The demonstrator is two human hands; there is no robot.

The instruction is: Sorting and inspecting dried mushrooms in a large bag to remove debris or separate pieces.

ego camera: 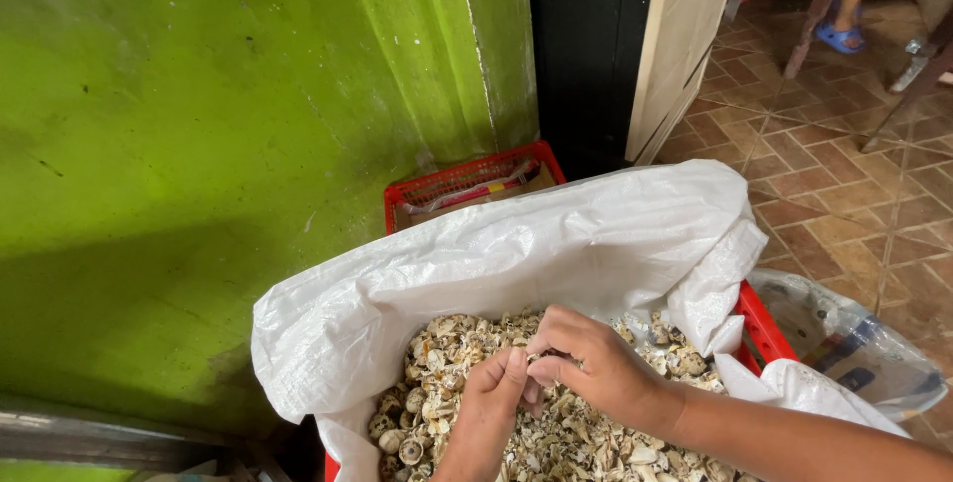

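below, your left hand and right hand, fingers curled, jointly pinch one pale, brittle shell fragment over the white woven sack of broken shells.

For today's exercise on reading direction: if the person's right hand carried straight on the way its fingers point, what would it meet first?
The right hand points left, so it would first meet the left hand, which it already seems to touch, above the broken shells.

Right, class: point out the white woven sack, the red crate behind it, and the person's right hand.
white woven sack (556,244): head view, on its rolled-down rim.
red crate (467,176): head view, on its mesh wall by the green wall.
right hand (591,358): head view, on the back of the hand, over the shell pieces.
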